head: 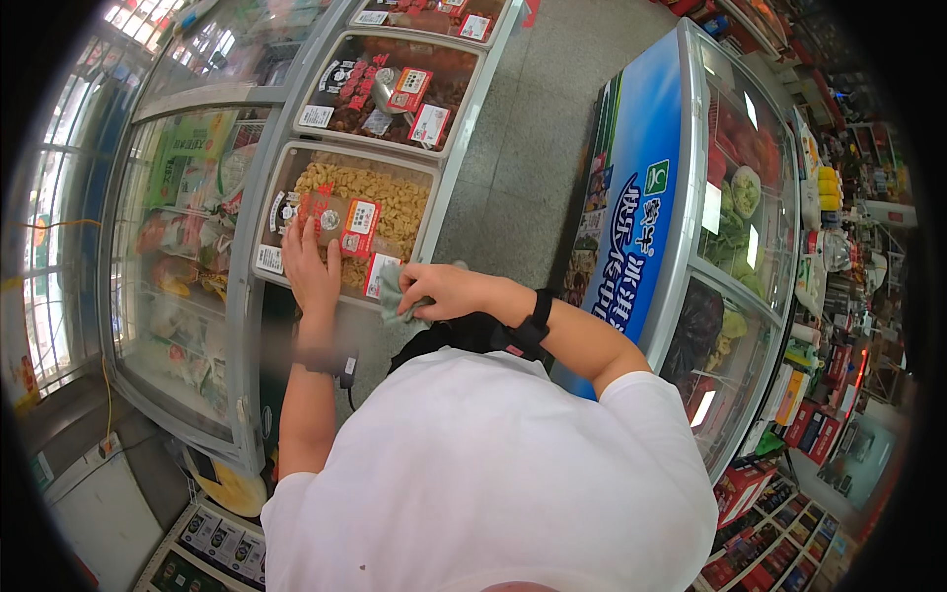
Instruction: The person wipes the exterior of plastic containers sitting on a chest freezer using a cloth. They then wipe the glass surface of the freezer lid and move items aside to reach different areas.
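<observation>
My left hand (pixel 311 268) lies spread on the clear lid of a food bin (pixel 408 194) filled with pale, nut-like pieces. Red lettering and a red-and-white label (pixel 360 227) mark that lid. At the bin's near right corner, my right hand (pixel 442 291) grips a crumpled grey-green cloth (pixel 401 297). The cloth is against the edge of the bin, beside a white price tag (pixel 381 274). Beyond stands a second lidded bin (pixel 456 72) of dark brown pieces, with a metal scoop (pixel 385 90) seen at its lid.
On the left is a glass-topped freezer (pixel 177 296) with packaged food. Across a grey tiled floor (pixel 503 140), a blue-sided chest freezer (pixel 644 185) holds vegetables under glass. Another lidded bin (pixel 429 18) sits at the far end of the row. Stocked shelves (pixel 777 540) line the lower right.
</observation>
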A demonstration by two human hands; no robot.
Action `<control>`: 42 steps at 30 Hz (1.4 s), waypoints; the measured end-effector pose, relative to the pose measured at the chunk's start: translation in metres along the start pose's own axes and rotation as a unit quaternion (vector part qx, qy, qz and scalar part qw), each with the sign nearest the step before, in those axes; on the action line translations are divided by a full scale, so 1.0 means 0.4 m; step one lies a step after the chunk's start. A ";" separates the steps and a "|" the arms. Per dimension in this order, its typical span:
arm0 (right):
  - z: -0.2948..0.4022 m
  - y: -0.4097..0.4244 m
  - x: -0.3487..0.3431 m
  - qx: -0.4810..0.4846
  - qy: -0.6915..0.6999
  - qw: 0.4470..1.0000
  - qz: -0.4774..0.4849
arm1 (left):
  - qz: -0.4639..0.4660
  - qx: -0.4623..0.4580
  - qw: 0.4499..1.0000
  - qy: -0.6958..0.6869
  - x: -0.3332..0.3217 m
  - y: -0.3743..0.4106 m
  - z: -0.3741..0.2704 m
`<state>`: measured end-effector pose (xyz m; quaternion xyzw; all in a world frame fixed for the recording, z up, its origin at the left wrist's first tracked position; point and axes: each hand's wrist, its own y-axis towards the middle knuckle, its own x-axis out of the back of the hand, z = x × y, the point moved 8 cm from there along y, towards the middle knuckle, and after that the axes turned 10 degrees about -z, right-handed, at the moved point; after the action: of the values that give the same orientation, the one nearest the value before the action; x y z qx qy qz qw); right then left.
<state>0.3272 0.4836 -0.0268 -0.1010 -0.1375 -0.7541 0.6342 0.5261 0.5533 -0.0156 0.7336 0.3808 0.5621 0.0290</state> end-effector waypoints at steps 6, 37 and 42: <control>0.045 -0.014 0.269 -0.016 -0.008 0.952 -0.304 | -0.003 0.015 1.000 0.003 -0.006 -0.009 0.016; -0.152 0.255 0.530 0.142 -0.173 0.975 -0.006 | -0.014 0.256 0.967 0.004 -0.105 0.104 -0.327; -0.241 0.354 0.773 0.050 -0.324 0.929 -0.172 | -0.001 0.223 0.974 -0.031 -0.147 0.148 -0.360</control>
<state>0.4145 0.1416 -0.0053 -0.2827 -0.3884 -0.7702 0.4195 0.4308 0.4210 0.0177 0.7380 0.4963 0.4401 -0.1234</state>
